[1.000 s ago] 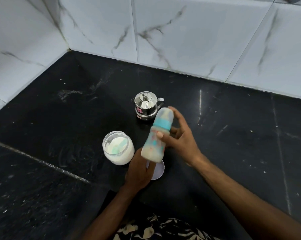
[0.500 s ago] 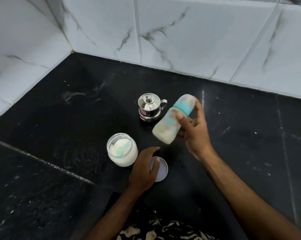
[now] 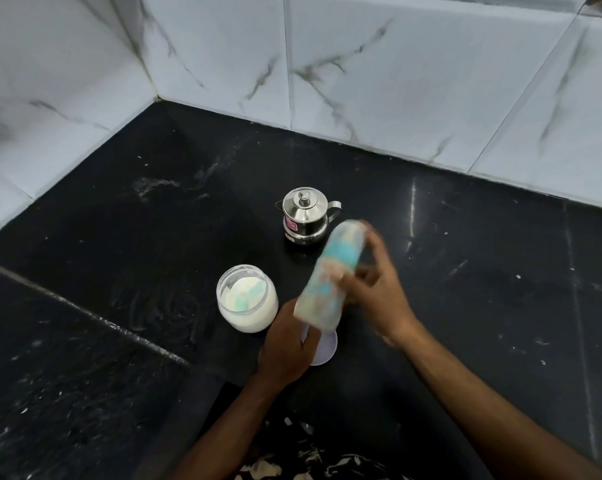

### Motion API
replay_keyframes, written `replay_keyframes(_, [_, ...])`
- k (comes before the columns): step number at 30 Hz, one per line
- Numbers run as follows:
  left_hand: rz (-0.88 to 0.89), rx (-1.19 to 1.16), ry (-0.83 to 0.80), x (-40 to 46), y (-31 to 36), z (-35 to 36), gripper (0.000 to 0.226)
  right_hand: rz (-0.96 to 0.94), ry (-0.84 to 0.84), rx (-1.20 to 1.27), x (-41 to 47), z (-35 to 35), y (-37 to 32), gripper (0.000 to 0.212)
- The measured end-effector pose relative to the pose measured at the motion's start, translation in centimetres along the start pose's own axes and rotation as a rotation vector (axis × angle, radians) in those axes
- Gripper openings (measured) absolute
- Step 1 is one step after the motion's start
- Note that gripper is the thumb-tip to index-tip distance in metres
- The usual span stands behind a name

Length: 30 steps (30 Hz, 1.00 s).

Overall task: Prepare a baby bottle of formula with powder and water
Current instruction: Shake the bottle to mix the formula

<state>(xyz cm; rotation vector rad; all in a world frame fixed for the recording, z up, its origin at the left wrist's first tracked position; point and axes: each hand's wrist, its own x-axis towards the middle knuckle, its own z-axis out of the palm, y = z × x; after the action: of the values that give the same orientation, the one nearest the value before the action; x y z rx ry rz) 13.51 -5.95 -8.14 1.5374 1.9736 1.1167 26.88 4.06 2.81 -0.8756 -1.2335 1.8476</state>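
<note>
your right hand grips the capped baby bottle, tilted above the counter — a loose cap could leak milky mix. left hand rests relaxed on the lid. powder jar stands uncovered, scoop inside — spill risk. steel pot is lidded.

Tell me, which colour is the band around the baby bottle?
Turquoise; the baby bottle is motion-blurred, seen in the head view.
</note>
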Motion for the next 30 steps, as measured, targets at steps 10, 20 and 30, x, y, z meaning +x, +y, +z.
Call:
replay_keyframes(10, [0.097,-0.061,0.016,0.3,0.6,-0.3,0.025,-0.030,0.064,0.029,0.2,-0.8,-1.0,0.077])
replay_keyframes(20, [0.077,-0.012,-0.036,0.2,-0.1,-0.1,0.036,-0.085,0.229,0.203,1.2,-0.8,-1.3,0.065])
replay_keyframes(30, [0.061,-0.017,-0.040,0.2,0.4,-0.3,0.035,-0.122,0.265,0.188,1.7,-0.8,-2.2,0.069])
